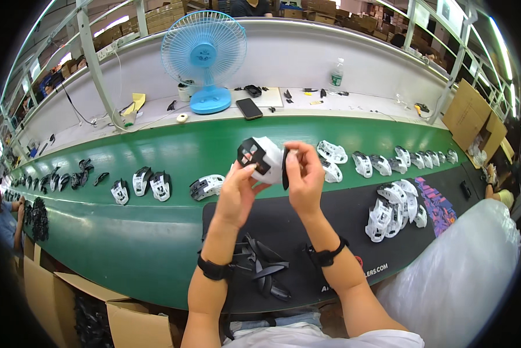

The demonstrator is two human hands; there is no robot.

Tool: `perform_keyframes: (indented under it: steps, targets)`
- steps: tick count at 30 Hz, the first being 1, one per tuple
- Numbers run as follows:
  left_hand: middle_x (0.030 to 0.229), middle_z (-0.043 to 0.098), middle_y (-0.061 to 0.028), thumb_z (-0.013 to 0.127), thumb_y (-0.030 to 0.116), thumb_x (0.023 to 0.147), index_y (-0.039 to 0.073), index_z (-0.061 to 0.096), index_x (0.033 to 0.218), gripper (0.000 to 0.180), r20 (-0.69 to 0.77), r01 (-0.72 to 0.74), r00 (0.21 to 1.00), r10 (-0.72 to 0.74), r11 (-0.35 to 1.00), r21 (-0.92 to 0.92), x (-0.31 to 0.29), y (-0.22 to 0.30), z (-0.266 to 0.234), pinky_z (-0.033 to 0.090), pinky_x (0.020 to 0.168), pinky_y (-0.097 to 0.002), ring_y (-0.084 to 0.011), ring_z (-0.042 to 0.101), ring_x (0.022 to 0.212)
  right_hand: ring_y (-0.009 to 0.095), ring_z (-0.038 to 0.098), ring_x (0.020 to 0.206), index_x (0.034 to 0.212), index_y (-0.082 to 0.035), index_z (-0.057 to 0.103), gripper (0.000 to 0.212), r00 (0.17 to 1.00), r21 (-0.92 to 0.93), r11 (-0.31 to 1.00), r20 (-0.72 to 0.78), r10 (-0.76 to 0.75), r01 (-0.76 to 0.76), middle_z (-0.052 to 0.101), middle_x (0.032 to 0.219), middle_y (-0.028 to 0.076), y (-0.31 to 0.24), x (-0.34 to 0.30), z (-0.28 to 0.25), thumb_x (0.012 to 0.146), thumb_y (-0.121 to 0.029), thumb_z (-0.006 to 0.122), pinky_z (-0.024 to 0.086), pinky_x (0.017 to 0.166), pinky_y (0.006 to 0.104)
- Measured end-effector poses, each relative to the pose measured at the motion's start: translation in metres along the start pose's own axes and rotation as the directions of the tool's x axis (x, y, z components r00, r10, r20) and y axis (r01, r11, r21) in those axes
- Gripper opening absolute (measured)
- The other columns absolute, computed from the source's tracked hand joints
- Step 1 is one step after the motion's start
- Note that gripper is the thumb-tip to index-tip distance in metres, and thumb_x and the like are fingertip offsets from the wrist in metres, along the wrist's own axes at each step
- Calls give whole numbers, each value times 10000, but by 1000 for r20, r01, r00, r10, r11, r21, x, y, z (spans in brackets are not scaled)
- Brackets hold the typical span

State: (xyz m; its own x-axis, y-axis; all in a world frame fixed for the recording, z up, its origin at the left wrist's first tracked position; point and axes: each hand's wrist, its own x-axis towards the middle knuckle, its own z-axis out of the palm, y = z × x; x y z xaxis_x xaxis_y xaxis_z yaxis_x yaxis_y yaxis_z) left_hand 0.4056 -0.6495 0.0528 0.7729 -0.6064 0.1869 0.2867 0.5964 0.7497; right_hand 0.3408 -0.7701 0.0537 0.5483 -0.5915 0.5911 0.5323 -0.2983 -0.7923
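Raised above the front edge of the green belt is a white and black computer mouse shell [267, 152]. My left hand [237, 194] grips it from the left and below, thumb on its black part. At the shell's right side, my right hand [307, 177] pinches a thin black curved side piece [285, 169]; the piece is close against the shell, and I cannot tell if it is seated. Below my hands, several loose black curved pieces [263, 267] lie on the black mat [307, 232]. A pile of white mouse shells [391, 209] sits on the mat's right part.
More mouse shells [382, 165] line the green belt [138, 223] on both sides. Behind stand a blue fan [204, 55], a phone [249, 108] and a bottle [337, 72]. A plastic bag [458, 272] bulges at right, cardboard boxes [138, 325] at lower left. Other people's hands show at both ends.
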Motion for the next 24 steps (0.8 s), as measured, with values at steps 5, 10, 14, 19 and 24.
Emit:
perform_keyframes:
  steps: [5, 10, 14, 19, 24]
  targets:
    - [938, 592, -27, 520, 269, 968, 22, 530, 1053, 262, -103, -301, 918, 382, 844, 444, 16, -19, -1, 447, 717, -200, -62, 537, 834, 78, 528, 757, 1024, 22, 593, 156, 997, -43, 999, 67, 34, -32, 570, 803, 13, 0, 7, -4, 899, -51, 534, 439, 731, 226]
    - [897, 595, -18, 549, 234, 950, 13, 551, 1033, 236, -46, -204, 975, 218, 958, 203, 12, -14, 9, 438, 699, -195, -50, 523, 810, 50, 502, 793, 1087, 3, 561, 170, 998, 131, 990, 41, 42, -47, 534, 905, 18, -12, 10, -11, 941, -64, 507, 419, 701, 179]
    - [881, 600, -12, 564, 233, 934, 21, 546, 1022, 231, -8, -317, 942, 336, 894, 318, 7, -26, 22, 454, 660, -216, -58, 534, 760, 73, 512, 829, 1096, 4, 537, 176, 999, 84, 996, 14, -30, 28, 522, 930, 36, -2, 0, 10, 945, -67, 481, 438, 723, 204]
    - [818, 613, -61, 606, 228, 895, 13, 534, 981, 243, 57, -331, 938, 343, 829, 450, 4, -19, 17, 460, 627, -242, -104, 572, 717, 96, 523, 797, 981, 18, 537, 174, 995, 311, 946, -1, 98, -93, 511, 924, 60, -4, -5, 18, 930, -84, 406, 445, 705, 240]
    - [687, 570, -71, 654, 219, 807, 20, 517, 876, 252, 312, -414, 908, 280, 488, 768, -6, -10, 27, 443, 590, -273, -149, 561, 615, 97, 508, 638, 822, -45, 534, 201, 771, 553, 552, 322, 549, -624, 519, 672, 7, 1, 5, -10, 864, -181, 391, 424, 606, 216]
